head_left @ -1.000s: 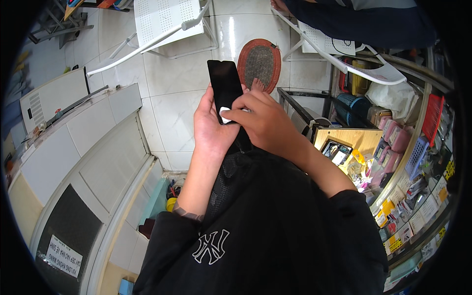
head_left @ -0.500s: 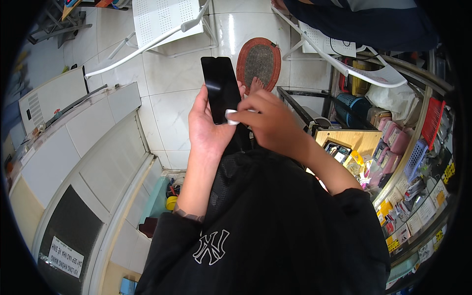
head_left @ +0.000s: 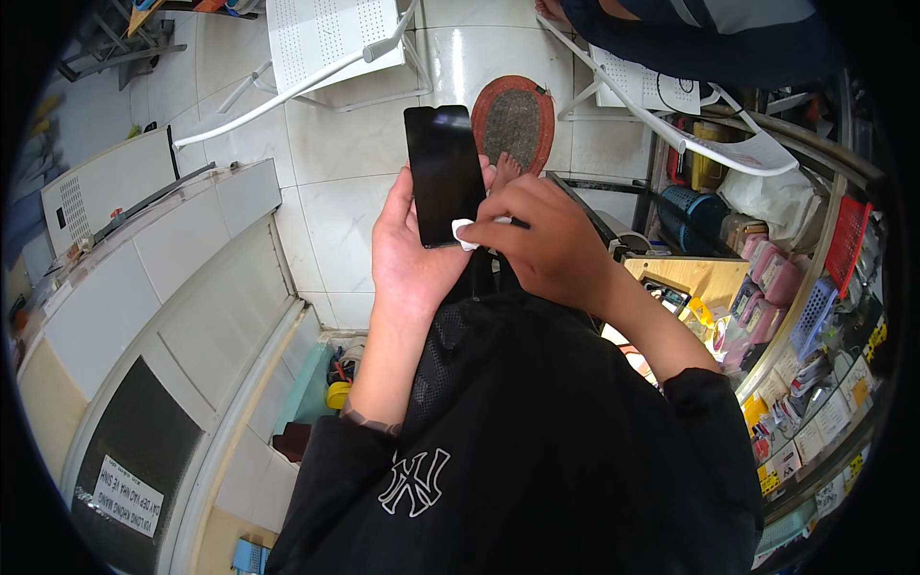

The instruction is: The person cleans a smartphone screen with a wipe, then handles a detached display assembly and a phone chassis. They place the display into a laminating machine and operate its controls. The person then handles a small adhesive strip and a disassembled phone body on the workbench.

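Observation:
A black smartphone screen [head_left: 444,172], dark and glossy with a small notch at its far edge, lies in my left hand [head_left: 414,254]. The fingers of that hand wrap round its sides from beneath. My right hand [head_left: 551,240] pinches a small white wipe [head_left: 465,234], which touches the near right corner of the glass. Whether the wipe is cloth or tissue I cannot tell. What lies under the screen is hidden by my palm.
White perforated chairs [head_left: 331,43] stand ahead, with another person [head_left: 709,38] at the upper right. An oval mat [head_left: 515,120] lies on the tiled floor. On the right is a shelf with pink boxes [head_left: 774,278] and a red basket [head_left: 847,247]; a white cabinet [head_left: 230,316] runs along the left.
The smartphone screen and both hands appear slightly further right in the picture, as does most of the scene. The wipe stays at the screen's near end, now nearer its right corner.

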Available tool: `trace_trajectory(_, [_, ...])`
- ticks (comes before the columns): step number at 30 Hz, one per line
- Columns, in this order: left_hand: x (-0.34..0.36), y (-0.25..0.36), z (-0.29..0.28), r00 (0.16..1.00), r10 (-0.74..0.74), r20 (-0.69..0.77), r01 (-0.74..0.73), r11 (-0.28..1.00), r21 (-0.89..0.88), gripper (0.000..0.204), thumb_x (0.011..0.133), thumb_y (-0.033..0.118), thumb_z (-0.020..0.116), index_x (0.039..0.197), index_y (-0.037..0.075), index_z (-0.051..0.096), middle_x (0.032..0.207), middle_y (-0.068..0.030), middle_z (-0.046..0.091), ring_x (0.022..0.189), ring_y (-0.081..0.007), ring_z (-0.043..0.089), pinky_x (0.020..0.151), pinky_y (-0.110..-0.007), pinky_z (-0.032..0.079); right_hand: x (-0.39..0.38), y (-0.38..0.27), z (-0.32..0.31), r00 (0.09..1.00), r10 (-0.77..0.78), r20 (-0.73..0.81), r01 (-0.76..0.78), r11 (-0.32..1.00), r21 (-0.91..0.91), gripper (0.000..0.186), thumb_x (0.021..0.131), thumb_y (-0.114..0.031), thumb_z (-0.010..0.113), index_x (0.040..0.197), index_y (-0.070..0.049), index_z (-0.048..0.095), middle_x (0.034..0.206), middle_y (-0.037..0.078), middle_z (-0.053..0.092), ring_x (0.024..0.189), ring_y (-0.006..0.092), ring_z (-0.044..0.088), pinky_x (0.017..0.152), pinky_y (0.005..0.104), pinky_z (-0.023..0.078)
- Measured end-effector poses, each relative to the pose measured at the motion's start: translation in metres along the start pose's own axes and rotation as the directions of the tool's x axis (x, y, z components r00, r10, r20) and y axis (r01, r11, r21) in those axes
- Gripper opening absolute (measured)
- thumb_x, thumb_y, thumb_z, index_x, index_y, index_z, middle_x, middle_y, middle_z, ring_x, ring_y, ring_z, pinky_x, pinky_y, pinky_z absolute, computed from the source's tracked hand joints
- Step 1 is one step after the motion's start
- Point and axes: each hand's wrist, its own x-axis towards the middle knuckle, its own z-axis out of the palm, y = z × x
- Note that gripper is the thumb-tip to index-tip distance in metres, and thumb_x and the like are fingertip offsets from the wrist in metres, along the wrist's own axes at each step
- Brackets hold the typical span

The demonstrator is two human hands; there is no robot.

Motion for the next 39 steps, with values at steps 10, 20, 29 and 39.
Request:
trace_trajectory(10, [-0.007,-0.006,0.0,0.991,-0.103,0.083,0.095,0.991,0.093,0.055,0.117,0.042,0.029,0.155,0.009,0.049,0.16,-0.018,0.052,0.149,-0.0342,0.048,0.114,-0.069,0.038,0.019,0.056,-0.026,0.989,0.051,-0.141,-0.082,0.971,-0.225,0.032,0.075,0.001,0.07,0.105,-0.01,0.078,0.097,0.006,0.066,0.094,0.0285,0.063,0.082,0.0415,0.053])
trace_trajectory(20, [0.0,-0.011,-0.001,0.978,-0.154,0.141,0.136,0.982,0.13,0.058,0.117,0.045,0.028,0.159,0.009,0.045,0.154,-0.0153,0.057,0.138,-0.0317,0.057,0.115,-0.059,0.044,-0.005,0.001,-0.03,0.998,0.056,0.023,-0.054,0.995,-0.082,0.037,0.074,0.007,0.073,0.105,-0.014,0.077,0.099,0.004,0.067,0.094,0.0291,0.066,0.088,0.0433,0.053])
trace_trajectory(29, [0.0,-0.022,0.001,0.961,-0.274,0.042,0.263,0.949,0.174,0.064,0.117,0.044,0.024,0.159,0.0,0.042,0.159,-0.0227,0.052,0.143,-0.0387,0.054,0.115,-0.059,0.044,0.028,0.098,-0.035,0.988,0.098,-0.117,-0.125,0.96,-0.25,0.031,0.078,0.003,0.072,0.105,-0.012,0.078,0.098,0.006,0.067,0.096,0.0317,0.064,0.084,0.0447,0.053])
trace_trajectory(39, [-0.005,-0.018,0.005,0.98,-0.138,-0.145,0.163,0.971,0.175,0.057,0.117,0.044,0.029,0.153,0.005,0.05,0.151,-0.0169,0.057,0.141,-0.0345,0.054,0.119,-0.057,0.039,0.006,0.012,-0.009,0.991,-0.027,0.132,0.025,1.0,0.016,0.032,0.076,0.005,0.07,0.098,-0.016,0.076,0.097,0.0,0.063,0.095,0.0261,0.062,0.082,0.0419,0.051])
